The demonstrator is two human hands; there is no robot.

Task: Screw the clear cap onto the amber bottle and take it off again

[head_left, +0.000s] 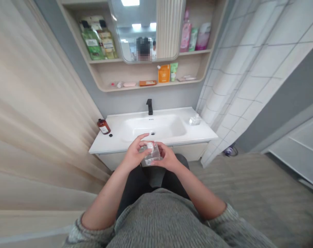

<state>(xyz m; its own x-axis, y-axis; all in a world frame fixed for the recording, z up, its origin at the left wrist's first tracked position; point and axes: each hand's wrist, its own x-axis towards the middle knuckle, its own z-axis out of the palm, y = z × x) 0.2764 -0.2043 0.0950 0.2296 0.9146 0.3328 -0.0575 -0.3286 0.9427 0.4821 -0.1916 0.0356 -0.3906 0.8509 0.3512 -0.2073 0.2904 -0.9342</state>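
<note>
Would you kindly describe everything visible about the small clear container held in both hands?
The container looks like clear plastic or glass, small and boxy, with a white rounded piece at its top. It is held in front of the sink counter, above the person's lap. The left hand grips its side with fingers over the top; the right hand supports the other side. Contents cannot be told.

Small clear container with white top, tilted, held before the basin's front edge
</note>
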